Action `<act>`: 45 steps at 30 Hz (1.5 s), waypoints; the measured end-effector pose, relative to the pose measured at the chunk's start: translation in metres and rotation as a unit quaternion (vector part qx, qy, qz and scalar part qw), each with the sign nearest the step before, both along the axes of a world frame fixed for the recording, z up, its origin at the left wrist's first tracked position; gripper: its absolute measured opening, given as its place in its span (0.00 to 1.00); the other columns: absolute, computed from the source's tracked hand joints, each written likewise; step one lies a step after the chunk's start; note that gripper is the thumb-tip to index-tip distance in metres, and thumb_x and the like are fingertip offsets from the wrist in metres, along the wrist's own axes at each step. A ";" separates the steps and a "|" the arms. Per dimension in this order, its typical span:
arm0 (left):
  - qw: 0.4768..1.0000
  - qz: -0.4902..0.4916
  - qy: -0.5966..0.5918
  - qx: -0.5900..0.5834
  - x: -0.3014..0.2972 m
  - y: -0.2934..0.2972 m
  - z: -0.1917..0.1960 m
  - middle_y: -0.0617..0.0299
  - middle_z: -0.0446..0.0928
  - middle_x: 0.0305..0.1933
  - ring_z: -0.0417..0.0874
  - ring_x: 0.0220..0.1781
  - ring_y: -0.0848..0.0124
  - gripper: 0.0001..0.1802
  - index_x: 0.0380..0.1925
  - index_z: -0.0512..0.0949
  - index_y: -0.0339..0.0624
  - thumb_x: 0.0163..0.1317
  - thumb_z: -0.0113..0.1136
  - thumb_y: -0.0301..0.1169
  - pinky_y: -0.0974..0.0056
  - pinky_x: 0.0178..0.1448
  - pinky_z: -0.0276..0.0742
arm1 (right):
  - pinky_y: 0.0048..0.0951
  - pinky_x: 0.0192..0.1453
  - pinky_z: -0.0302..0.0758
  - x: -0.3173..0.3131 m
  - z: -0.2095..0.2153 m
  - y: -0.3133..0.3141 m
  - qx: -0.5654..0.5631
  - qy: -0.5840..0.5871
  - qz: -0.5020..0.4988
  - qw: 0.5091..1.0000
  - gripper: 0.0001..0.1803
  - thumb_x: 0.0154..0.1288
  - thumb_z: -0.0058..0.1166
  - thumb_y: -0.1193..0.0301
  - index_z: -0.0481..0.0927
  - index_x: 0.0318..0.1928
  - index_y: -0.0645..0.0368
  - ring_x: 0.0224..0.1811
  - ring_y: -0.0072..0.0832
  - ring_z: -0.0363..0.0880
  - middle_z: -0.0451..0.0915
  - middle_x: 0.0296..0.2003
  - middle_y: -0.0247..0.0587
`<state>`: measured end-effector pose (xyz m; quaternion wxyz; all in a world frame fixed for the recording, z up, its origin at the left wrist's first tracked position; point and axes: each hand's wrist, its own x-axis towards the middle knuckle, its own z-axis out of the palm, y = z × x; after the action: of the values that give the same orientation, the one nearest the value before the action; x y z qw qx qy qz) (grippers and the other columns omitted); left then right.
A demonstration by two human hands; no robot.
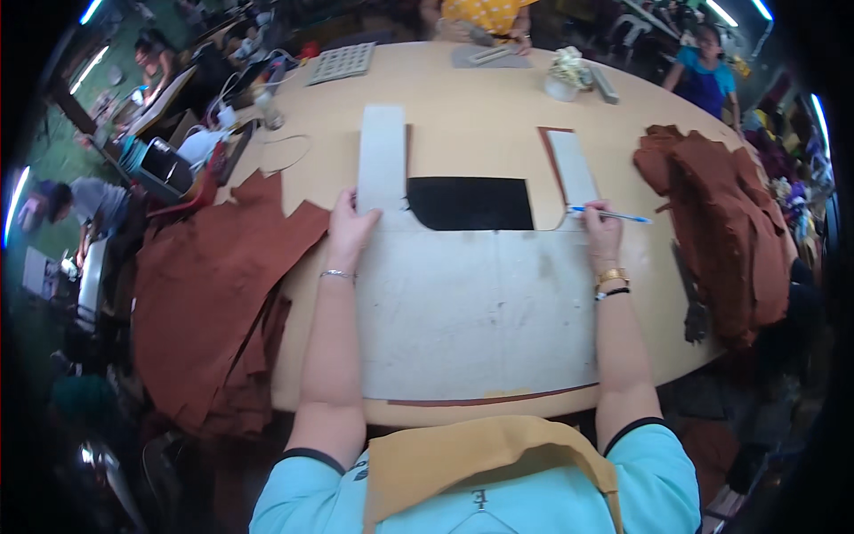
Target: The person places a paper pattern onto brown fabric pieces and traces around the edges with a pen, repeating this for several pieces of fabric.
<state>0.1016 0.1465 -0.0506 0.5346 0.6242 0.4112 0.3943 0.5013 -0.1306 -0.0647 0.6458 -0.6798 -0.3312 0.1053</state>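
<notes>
A large pale grey pattern board with two upright arms and a wide notch lies in front of me. Brown leather peeks out from under it along the arms and the near edge. My left hand grips the board's left edge near the base of the left arm, thumb on top. In my right hand is a blue pen, its tip toward the inner curve beside the right arm. A black rectangular piece shows in the notch.
Brown leather sheets hang over the table's left edge; a folded brown stack lies at right, beside a dark strip. Farther back are a gridded board and a white tub. A person in yellow stands across the table.
</notes>
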 end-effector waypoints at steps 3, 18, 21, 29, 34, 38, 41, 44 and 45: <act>0.996 -0.044 -0.068 -0.045 -0.010 -0.003 0.010 0.57 0.81 0.57 0.83 0.58 0.69 0.30 0.61 0.72 0.34 0.56 0.64 0.15 0.65 0.62 0.77 | 0.17 0.31 0.68 0.001 0.001 -0.002 0.000 0.001 -0.003 1.000 0.01 0.72 0.57 0.74 0.81 0.40 0.57 0.27 0.12 0.72 0.81 0.29 0.29; 0.920 -0.300 -0.131 -0.215 -0.050 0.002 0.031 0.56 0.84 0.50 0.86 0.51 0.68 0.06 0.28 0.85 0.40 0.58 0.69 0.16 0.63 0.60 0.83 | 0.21 0.36 0.77 -0.099 0.043 0.076 0.084 0.018 0.130 0.988 0.03 0.71 0.60 0.74 0.83 0.40 0.60 0.31 0.18 0.80 0.82 0.31 0.32; 0.915 -0.313 -0.125 -0.220 -0.051 0.002 0.033 0.56 0.84 0.51 0.86 0.52 0.68 0.06 0.28 0.85 0.40 0.58 0.68 0.16 0.63 0.61 0.82 | 0.21 0.36 0.76 -0.155 0.048 0.127 0.025 0.043 0.213 0.976 0.04 0.68 0.61 0.74 0.82 0.38 0.62 0.31 0.15 0.78 0.82 0.29 0.31; 0.913 -0.333 -0.110 -0.210 -0.050 0.000 0.037 0.55 0.85 0.51 0.86 0.52 0.67 0.07 0.28 0.86 0.40 0.58 0.67 0.15 0.63 0.60 0.83 | 0.20 0.33 0.72 -0.201 0.040 0.168 0.003 0.025 0.267 0.963 0.07 0.65 0.61 0.71 0.82 0.35 0.62 0.27 0.12 0.73 0.79 0.24 0.28; 0.912 -0.330 -0.091 -0.225 -0.050 -0.001 0.039 0.56 0.85 0.50 0.88 0.51 0.68 0.07 0.28 0.87 0.40 0.57 0.68 0.15 0.63 0.58 0.85 | 0.21 0.30 0.71 -0.202 0.038 0.165 -0.010 -0.018 0.266 0.964 0.08 0.63 0.62 0.70 0.82 0.33 0.63 0.23 0.13 0.73 0.79 0.21 0.31; 0.919 -0.319 -0.078 -0.218 -0.049 -0.001 0.040 0.56 0.86 0.50 0.88 0.51 0.68 0.07 0.28 0.87 0.40 0.57 0.69 0.15 0.63 0.58 0.85 | 0.23 0.29 0.72 -0.203 0.038 0.166 -0.045 -0.039 0.270 0.961 0.08 0.63 0.62 0.70 0.82 0.32 0.63 0.22 0.15 0.75 0.80 0.20 0.33; 0.917 -0.331 -0.083 -0.208 -0.048 -0.001 0.040 0.56 0.86 0.50 0.88 0.51 0.68 0.08 0.28 0.87 0.40 0.56 0.68 0.14 0.63 0.58 0.85 | 0.23 0.29 0.73 -0.204 0.037 0.167 -0.044 -0.072 0.274 0.958 0.08 0.62 0.62 0.70 0.82 0.32 0.63 0.22 0.17 0.76 0.80 0.20 0.34; 0.915 -0.331 -0.084 -0.215 -0.049 -0.001 0.040 0.55 0.86 0.50 0.88 0.51 0.68 0.08 0.28 0.87 0.40 0.56 0.67 0.14 0.63 0.59 0.85 | 0.23 0.29 0.74 -0.205 0.038 0.166 -0.040 -0.099 0.281 0.954 0.07 0.62 0.62 0.70 0.82 0.32 0.62 0.22 0.18 0.78 0.80 0.20 0.34; 0.915 -0.331 -0.082 -0.215 -0.049 0.000 0.040 0.55 0.86 0.50 0.88 0.51 0.68 0.08 0.28 0.87 0.40 0.56 0.67 0.14 0.63 0.59 0.85 | 0.23 0.30 0.74 -0.205 0.038 0.165 -0.042 -0.086 0.278 0.956 0.07 0.62 0.62 0.70 0.82 0.33 0.62 0.23 0.18 0.78 0.80 0.20 0.34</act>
<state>0.0530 0.1461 -0.0109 0.7879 0.5599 0.2101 0.1467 0.2967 0.0347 -0.0264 0.5305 -0.5940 -0.5569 0.2359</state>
